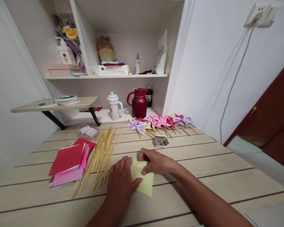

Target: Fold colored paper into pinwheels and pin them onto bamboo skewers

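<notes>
A pale yellow sheet of paper (145,184) lies on the table in front of me, partly covered by both hands. My left hand (121,176) holds its left side, the thumb pressed on top and the fingers bent over the edge. At the paper's upper right, my right hand (156,161) grips the sheet with thumb and fingers closed on it; the fingertips are partly hidden. Just beyond my right hand stands a small open box (161,142) with shiny little pieces inside. To the left of my left hand lie many thin wooden sticks (101,154) in a loose heap.
Left of the sticks is a stack of coloured paper (67,160). Paper pinwheels (157,121) on sticks lie at the back right. A red jug (139,104) and a spotted cup (114,108) stand behind. A small raised shelf (33,107) overhangs the back left.
</notes>
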Motion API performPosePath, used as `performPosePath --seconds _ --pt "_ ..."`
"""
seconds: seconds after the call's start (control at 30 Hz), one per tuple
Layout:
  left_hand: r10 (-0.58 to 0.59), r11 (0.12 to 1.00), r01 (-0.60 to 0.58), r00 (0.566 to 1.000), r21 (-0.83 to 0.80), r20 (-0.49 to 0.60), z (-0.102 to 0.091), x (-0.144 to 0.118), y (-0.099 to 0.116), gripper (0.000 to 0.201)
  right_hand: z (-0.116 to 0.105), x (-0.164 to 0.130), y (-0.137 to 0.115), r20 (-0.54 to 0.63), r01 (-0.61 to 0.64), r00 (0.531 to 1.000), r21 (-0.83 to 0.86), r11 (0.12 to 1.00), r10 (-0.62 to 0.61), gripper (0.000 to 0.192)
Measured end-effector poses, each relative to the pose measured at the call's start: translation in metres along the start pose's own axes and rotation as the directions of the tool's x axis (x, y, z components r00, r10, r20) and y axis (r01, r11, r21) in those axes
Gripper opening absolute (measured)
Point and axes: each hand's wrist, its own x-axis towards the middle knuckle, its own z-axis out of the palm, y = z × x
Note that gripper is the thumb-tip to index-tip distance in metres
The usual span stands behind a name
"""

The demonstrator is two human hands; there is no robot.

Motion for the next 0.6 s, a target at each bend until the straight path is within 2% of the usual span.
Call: performPosePath --seconds 0.1,0.17,0.27,0.33,0.43,0.53,0.6 --pt "-0.014 0.999 0.014 1.0 -0.04 -0.003 -0.002 -0.001 0.001 0.062 -0.001 0.0 0.002 0.034 -0.019 0.999 0.161 0.987 0.013 0.066" --pt "-0.03 0.996 0.029 1.0 -0.081 -0.004 -0.002 0.0 0.0 0.066 0.001 0.002 0.003 0.008 -0.006 1.0 0.285 0.958 0.004 0.075" --pt "-0.065 0.979 0.059 0.998 -0.194 -0.026 0.0 0.008 -0.005 0.083 0.002 0.006 0.005 -0.085 0.027 0.996 0.462 0.886 0.014 0.077" --pt "-0.082 0.944 0.065 0.996 -0.324 -0.04 -0.001 0.02 -0.009 0.093 0.001 0.009 0.006 -0.174 0.062 0.984 0.508 0.859 0.031 0.078" --pt "-0.072 0.818 0.043 0.997 -0.574 -0.027 -0.007 0.044 -0.012 0.094 -0.003 0.011 0.006 -0.32 0.134 0.946 0.51 0.85 0.043 0.077" --pt "-0.071 0.61 0.065 0.997 -0.79 0.028 -0.02 0.068 -0.006 0.088 -0.01 0.011 0.005 -0.453 0.224 0.891 0.481 0.847 0.022 0.071" --pt "-0.066 0.486 0.097 0.995 -0.868 0.074 -0.026 0.078 0.003 0.079 -0.014 0.011 0.004 -0.512 0.273 0.859 0.467 0.841 0.006 0.066"
